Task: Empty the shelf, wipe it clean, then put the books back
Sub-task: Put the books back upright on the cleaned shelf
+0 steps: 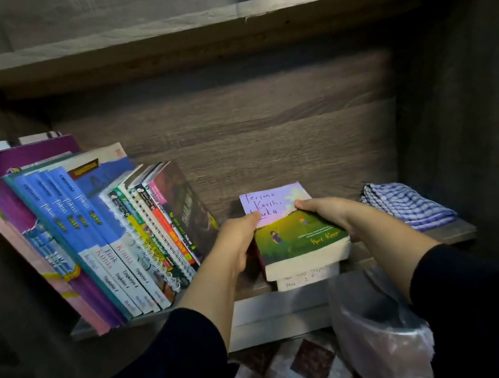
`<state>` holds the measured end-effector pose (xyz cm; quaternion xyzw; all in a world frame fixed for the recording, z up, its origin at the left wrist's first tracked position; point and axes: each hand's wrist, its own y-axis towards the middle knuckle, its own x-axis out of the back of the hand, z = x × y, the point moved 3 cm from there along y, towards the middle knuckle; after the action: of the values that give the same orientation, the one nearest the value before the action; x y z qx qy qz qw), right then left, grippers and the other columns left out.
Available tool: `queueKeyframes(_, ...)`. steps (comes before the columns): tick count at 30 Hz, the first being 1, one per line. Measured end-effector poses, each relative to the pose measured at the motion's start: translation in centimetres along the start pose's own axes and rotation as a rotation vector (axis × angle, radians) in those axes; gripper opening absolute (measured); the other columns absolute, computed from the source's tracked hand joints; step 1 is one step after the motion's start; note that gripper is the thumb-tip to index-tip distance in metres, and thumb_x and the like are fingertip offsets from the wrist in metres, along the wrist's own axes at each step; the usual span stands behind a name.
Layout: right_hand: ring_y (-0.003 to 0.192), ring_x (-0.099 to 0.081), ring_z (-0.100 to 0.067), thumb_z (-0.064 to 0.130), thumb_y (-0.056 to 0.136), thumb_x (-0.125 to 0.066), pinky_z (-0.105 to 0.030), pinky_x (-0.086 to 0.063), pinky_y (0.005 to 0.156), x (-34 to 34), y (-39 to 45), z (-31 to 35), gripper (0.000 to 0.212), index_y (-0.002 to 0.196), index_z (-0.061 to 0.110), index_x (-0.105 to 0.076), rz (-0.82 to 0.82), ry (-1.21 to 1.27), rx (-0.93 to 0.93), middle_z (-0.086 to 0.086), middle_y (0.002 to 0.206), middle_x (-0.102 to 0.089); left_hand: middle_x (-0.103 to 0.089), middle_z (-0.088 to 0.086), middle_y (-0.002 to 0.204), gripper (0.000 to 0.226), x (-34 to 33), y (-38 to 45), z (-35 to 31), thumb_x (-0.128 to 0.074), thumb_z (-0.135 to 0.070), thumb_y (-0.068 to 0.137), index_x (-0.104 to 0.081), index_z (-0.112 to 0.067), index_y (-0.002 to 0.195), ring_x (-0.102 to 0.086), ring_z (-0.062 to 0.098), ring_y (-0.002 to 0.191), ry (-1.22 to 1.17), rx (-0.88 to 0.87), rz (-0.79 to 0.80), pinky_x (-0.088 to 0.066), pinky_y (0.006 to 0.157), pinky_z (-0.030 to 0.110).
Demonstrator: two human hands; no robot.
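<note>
A small stack of books (295,234) lies flat in the middle of the grey wooden shelf (453,232); the top one has a purple-and-green cover. My left hand (240,240) grips the stack's left side and my right hand (328,215) grips its right side. A row of books (100,233) leans to the left at the shelf's left end, its spines facing me. A folded blue-and-white checked cloth (409,203) rests on the shelf at the right.
Another shelf board (182,31) runs overhead. Dark side walls close the bay on both sides. Below the shelf stands a bin lined with clear plastic (384,331) on a patterned floor mat (292,376).
</note>
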<state>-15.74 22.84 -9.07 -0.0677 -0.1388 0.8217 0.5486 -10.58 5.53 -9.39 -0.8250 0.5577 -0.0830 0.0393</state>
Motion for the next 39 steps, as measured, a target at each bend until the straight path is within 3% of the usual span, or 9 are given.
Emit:
queueKeyframes(3, 0.035, -0.061, -0.012, 0.041, 0.095, -0.050, -0.014, -0.046, 0.037, 0.1, 0.8, 0.1, 0.036, 0.079, 0.010, -0.059, -0.046, -0.037, -0.013, -0.002, 0.045, -0.065, -0.071, 0.006, 0.102, 0.027, 0.1, 0.2, 0.1, -0.063, -0.031, 0.088, -0.068, -0.011, 0.105, -0.066, 0.022, 0.094, 0.050, 0.014, 0.032, -0.052, 0.092, 0.037)
queueKeyframes(7, 0.048, -0.066, -0.017, 0.046, 0.096, -0.044, -0.020, -0.052, 0.049, -0.1, 0.5, 0.4, 0.041, 0.084, 0.012, -0.063, -0.082, 0.032, 0.025, -0.005, 0.054, -0.069, -0.064, 0.000, 0.052, 0.023, 1.0, -1.1, -1.3, -0.063, -0.018, 0.090, -0.060, -0.005, 0.109, -0.064, 0.013, 0.044, -0.015, 0.049, 0.120, -0.058, 0.050, 0.032)
queueKeyframes(10, 0.072, -0.062, -0.025, 0.050, 0.095, -0.042, -0.033, -0.052, 0.070, -0.1, 0.0, 0.2, 0.044, 0.095, 0.011, -0.064, -0.132, 0.064, -0.005, -0.011, 0.082, -0.066, -0.065, 0.006, 0.064, 0.036, 2.3, -2.4, -3.6, -0.064, -0.013, 0.088, -0.056, 0.003, 0.120, -0.063, 0.012, 0.038, -0.024, -0.048, 0.050, -0.051, 0.037, 0.027)
queueKeyframes(13, 0.062, -0.051, -0.021, 0.047, 0.095, -0.042, -0.028, -0.043, 0.060, -0.2, -1.1, -0.5, 0.043, 0.077, 0.010, -0.052, -0.154, -0.025, -0.117, -0.008, 0.072, -0.055, -0.070, 0.015, 0.088, 0.040, 4.3, -2.7, -5.7, -0.067, -0.014, 0.085, -0.055, 0.001, 0.120, -0.068, 0.022, 0.056, -0.099, -0.150, -0.091, -0.053, 0.042, 0.029)
queueKeyframes(16, 0.062, -0.049, -0.019, 0.040, 0.098, -0.040, -0.026, -0.039, 0.058, -0.5, -1.9, -0.7, 0.041, 0.075, 0.007, -0.050, -0.134, -0.101, -0.130, -0.008, 0.071, -0.053, -0.071, 0.013, 0.103, 0.045, 6.4, -2.9, -6.9, -0.078, -0.018, 0.070, -0.062, -0.007, 0.110, -0.070, 0.030, 0.079, -0.106, -0.258, -0.327, -0.060, 0.062, 0.045)
queueKeyframes(18, 0.062, -0.050, -0.019, 0.034, 0.098, -0.042, -0.026, -0.039, 0.056, -0.7, -2.3, -0.8, 0.036, 0.075, 0.008, -0.051, -0.138, -0.112, -0.098, -0.007, 0.071, -0.054, -0.070, 0.008, 0.106, 0.050, 6.5, -3.8, -6.8, -0.082, -0.021, 0.064, -0.060, -0.009, 0.107, -0.069, 0.030, 0.086, 0.061, -0.315, -0.478, -0.058, 0.072, 0.040)
queueKeyframes(21, 0.061, -0.052, -0.020, 0.027, 0.097, -0.047, -0.027, -0.042, 0.055, -1.0, -2.3, -1.0, 0.027, 0.076, 0.010, -0.054, -0.139, -0.109, -0.051, -0.008, 0.072, -0.056, -0.058, 0.015, 0.117, 0.048, 4.7, -5.4, -4.9, -0.074, -0.020, 0.081, -0.046, -0.002, 0.115, -0.063, 0.035, 0.101, 0.378, -0.356, -0.643, -0.049, 0.073, 0.037)
queueKeyframes(31, 0.064, -0.051, -0.022, 0.021, 0.096, -0.050, -0.033, -0.044, 0.062, -1.0, -1.7, -0.7, 0.022, 0.077, 0.009, -0.053, -0.151, -0.195, -0.032, -0.009, 0.075, -0.054, -0.049, 0.019, 0.120, 0.044, 4.0, -5.5, -1.7, -0.066, -0.025, 0.087, -0.041, 0.001, 0.112, -0.062, 0.036, 0.098, 0.606, -0.516, -0.731, -0.044, 0.063, 0.033)
queueKeyframes(39, 0.059, -0.048, -0.017, 0.019, 0.095, -0.053, -0.028, -0.040, 0.055, -1.2, -2.6, -0.5, 0.025, 0.071, 0.010, -0.051, -0.155, -0.217, -0.015, -0.006, 0.069, -0.051, -0.055, 0.019, 0.105, 0.045, 3.9, -5.8, -0.7, -0.072, -0.030, 0.079, -0.047, -0.002, 0.104, -0.057, 0.034, 0.095, 0.814, -0.570, -0.834, -0.050, 0.069, 0.037)
